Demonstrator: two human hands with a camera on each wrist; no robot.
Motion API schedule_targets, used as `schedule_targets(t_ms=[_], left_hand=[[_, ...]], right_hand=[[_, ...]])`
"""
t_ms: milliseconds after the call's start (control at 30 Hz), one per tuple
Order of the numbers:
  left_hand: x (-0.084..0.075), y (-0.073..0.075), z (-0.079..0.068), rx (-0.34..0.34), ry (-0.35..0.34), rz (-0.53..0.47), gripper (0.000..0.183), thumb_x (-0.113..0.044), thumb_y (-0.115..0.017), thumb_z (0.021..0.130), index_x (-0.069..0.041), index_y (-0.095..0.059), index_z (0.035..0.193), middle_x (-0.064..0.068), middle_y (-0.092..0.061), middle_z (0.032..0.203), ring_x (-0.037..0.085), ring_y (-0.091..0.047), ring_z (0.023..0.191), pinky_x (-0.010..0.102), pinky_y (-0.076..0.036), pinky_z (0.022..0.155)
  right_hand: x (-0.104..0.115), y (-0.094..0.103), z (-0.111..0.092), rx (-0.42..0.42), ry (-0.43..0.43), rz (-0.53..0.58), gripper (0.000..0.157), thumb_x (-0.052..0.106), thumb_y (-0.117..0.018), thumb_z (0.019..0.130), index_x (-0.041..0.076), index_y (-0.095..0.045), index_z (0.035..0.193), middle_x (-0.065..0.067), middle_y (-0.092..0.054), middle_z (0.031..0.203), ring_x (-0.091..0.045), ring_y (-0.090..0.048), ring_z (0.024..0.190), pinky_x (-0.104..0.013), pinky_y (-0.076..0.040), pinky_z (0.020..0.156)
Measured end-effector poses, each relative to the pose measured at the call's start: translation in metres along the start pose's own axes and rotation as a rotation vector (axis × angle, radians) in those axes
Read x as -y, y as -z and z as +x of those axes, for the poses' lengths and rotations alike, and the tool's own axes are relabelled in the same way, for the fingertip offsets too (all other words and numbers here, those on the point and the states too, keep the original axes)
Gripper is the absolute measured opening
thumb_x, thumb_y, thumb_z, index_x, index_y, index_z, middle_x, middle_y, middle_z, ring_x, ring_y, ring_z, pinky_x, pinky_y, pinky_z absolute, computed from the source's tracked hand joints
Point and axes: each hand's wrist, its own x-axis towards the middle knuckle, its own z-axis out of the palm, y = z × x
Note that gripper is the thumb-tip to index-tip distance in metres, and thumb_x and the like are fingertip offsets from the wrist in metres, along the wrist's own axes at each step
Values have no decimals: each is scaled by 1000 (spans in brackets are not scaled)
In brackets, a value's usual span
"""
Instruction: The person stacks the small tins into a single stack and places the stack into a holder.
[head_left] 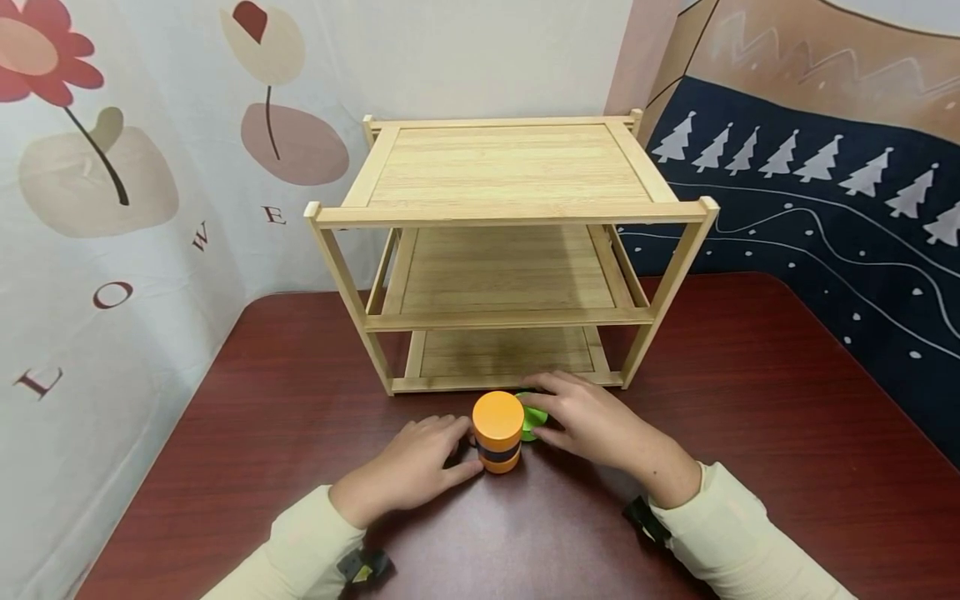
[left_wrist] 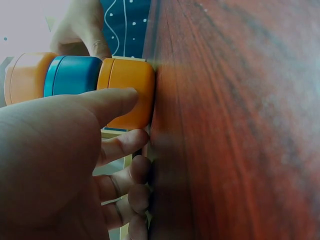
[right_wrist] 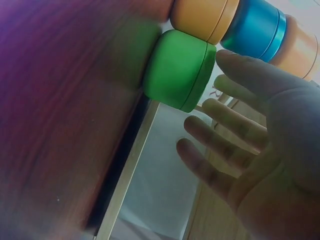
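Three small round jars are stacked upright on the table: an orange jar [left_wrist: 142, 75] at the bottom, a blue jar [left_wrist: 75, 75] in the middle, another orange jar [head_left: 498, 417] on top. My left hand [head_left: 412, 465] rests on the table left of the stack. Its thumb lies along the bottom jar's near side, the index finger close by at the jar's edge and the others on the tabletop. A green jar [right_wrist: 175, 70] stands just right of the stack, partly hidden behind it in the head view. Around this one my right hand [head_left: 596, 421] hovers, fingers loosely spread and thumb at its upper edge.
Behind the jars stands a three-tier wooden rack [head_left: 510, 212], its front bottom rail close to the green jar. The dark red table [head_left: 247, 417] extends to both sides. Patterned cloths [head_left: 172, 250] hang at the back and left, with a tree-printed one [head_left: 817, 217] at right.
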Motion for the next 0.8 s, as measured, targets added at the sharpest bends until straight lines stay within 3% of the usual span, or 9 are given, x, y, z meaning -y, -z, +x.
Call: schedule_targets(t_ms=[800], left_hand=[[1,-2,0,-9,-7,5,27,-43,-67,94,-21,-58,108,-10,-50,80,11,-48,78,35,-39,72]], right_hand=[[-1,-5,-2,56,-23,-14,35,23,-81,85,10,-72,117,-9,-63,133,-27,-62,120,-41,-54,95]])
